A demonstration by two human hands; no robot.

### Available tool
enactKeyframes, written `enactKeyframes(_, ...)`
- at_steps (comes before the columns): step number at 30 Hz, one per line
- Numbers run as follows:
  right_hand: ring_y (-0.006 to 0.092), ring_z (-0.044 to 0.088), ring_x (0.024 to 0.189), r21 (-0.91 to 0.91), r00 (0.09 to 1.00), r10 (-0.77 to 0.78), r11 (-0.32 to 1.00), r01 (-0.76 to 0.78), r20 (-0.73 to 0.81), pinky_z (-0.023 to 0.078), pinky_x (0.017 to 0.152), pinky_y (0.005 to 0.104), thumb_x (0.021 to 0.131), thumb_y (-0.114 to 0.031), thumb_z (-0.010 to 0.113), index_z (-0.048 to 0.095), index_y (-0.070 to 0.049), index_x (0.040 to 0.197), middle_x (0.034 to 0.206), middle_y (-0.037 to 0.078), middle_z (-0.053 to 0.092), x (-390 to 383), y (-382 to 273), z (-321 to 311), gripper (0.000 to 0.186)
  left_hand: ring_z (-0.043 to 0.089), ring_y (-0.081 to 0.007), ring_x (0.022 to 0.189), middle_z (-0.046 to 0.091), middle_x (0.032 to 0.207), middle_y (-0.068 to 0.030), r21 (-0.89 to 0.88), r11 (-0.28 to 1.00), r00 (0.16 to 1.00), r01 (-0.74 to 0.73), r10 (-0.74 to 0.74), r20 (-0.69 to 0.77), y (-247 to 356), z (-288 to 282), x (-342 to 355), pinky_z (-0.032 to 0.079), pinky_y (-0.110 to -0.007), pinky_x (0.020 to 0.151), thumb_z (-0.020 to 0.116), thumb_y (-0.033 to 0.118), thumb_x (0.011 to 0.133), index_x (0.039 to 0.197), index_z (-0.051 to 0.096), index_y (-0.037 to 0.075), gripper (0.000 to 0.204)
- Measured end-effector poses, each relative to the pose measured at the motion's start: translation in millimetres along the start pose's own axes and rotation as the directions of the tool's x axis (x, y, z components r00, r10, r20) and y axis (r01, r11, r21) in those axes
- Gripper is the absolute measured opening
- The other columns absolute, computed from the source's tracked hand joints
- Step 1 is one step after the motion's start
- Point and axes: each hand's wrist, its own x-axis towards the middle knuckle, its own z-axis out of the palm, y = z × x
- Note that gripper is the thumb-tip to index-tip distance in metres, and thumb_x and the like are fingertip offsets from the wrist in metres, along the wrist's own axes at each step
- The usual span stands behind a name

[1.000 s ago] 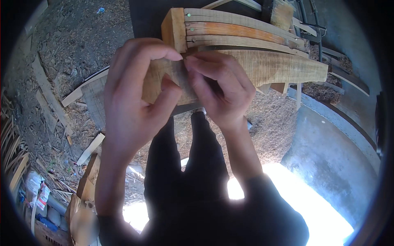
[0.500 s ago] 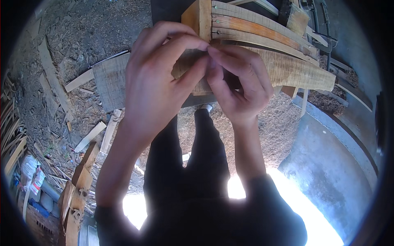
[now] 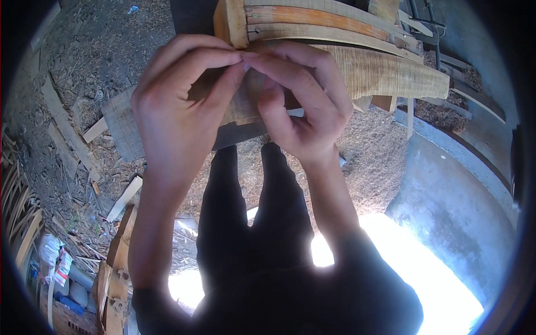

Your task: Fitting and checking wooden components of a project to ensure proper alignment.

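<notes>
My left hand (image 3: 177,97) is closed in a pinch, its thumb and index fingertips pressed together. What they hold, if anything, is too small or hidden to make out. My right hand (image 3: 310,100) is curled beside it, with the index fingertip touching the left fingertips. Its thumb bends inward, and the inside of the curl is hidden. Both hands are over a wide wooden board (image 3: 391,72). Just beyond the fingertips stands a wooden post (image 3: 239,25), from which curved wooden slats (image 3: 324,22) run to the right.
Wood scraps (image 3: 125,198) and shavings (image 3: 368,145) litter the floor. At the lower left are a notched timber (image 3: 118,257) and a white plastic bag (image 3: 50,248). A concrete wall (image 3: 446,195) stands on the right, with several wood pieces (image 3: 474,103) near it.
Both hands have shifted left in view, together with the post and slats. The right thumb has come away from the joined fingertips; the right index fingertip still touches the left hand.
</notes>
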Motion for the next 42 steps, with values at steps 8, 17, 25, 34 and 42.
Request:
enactKeyframes(8, 0.0213, 0.057, 0.100, -0.303, 0.964, 0.083, 0.940, -0.160, -0.253, 0.044, 0.090, 0.0339, 0.094, -0.014, 0.071, 0.047, 0.005, 0.140, 0.113, 0.010, 0.060, -79.2, -3.4, -74.7, 0.055, 0.070, -0.0138, 0.089, 0.074, 0.099, -0.0044, 0.013, 1.000, 0.999, 0.017, -0.017, 0.047, 3.0, 3.2, 1.5, 0.056, -0.027, 0.078, 0.083, 0.003, 0.086, 0.096, 0.079, 0.003, 0.011)
enactKeyframes(17, 0.0323, 0.042, 0.141, -0.544, 0.841, 0.448, 0.643, -0.539, -0.305, 0.033, 0.111, 0.0473, 0.102, -0.039, 0.066, 0.042, -0.008, 0.153, 0.153, 0.017, 0.043, -92.6, 9.4, -133.6, 0.065, 0.070, -0.0160, 0.084, 0.074, 0.092, -0.0042, 0.077, 0.995, 0.998, -0.062, 0.062, -0.001, 6.2, 5.4, -1.9, 0.055, -0.029, 0.072, 0.083, 0.005, 0.084, 0.092, 0.077, 0.004, 0.010)
enactKeyframes(25, 0.0420, 0.041, 0.146, -0.783, 0.866, 0.493, 0.506, -0.361, -0.080, 0.023, 0.116, 0.0545, 0.108, -0.043, 0.050, 0.050, -0.015, 0.154, 0.157, 0.025, 0.044, -71.6, 32.0, -135.8, 0.055, 0.070, -0.0148, 0.089, 0.074, 0.100, -0.0036, 0.174, 0.985, 0.999, -0.016, 0.010, 0.036, 8.9, 1.9, -5.0, 0.056, -0.029, 0.076, 0.083, 0.009, 0.088, 0.098, 0.078, 0.005, 0.012)
enactKeyframes(34, 0.0387, 0.049, 0.126, -0.662, 0.931, 0.305, 0.658, -0.358, -0.199, 0.028, 0.110, 0.0539, 0.105, -0.034, 0.060, 0.051, -0.007, 0.147, 0.138, 0.020, 0.053, -90.3, 26.7, -135.9, 0.051, 0.070, -0.0147, 0.092, 0.075, 0.102, -0.0041, 0.205, 0.979, 1.000, 0.009, -0.013, 0.022, 8.8, 3.3, -6.2, 0.056, -0.029, 0.080, 0.083, 0.013, 0.089, 0.100, 0.079, 0.006, 0.014)
enactKeyframes(42, 0.0351, 0.046, 0.116, -0.787, 0.804, 0.595, 0.496, -0.368, -0.001, 0.034, 0.100, 0.0495, 0.094, -0.051, 0.074, 0.053, -0.008, 0.143, 0.133, 0.019, 0.048, -111.7, 7.8, -127.0, 0.068, 0.071, -0.0153, 0.081, 0.074, 0.095, -0.0048, 0.178, 0.982, 0.997, -0.066, 0.072, -0.029, 7.7, 8.1, -5.6, 0.057, -0.028, 0.070, 0.084, 0.008, 0.085, 0.096, 0.078, 0.004, 0.014)
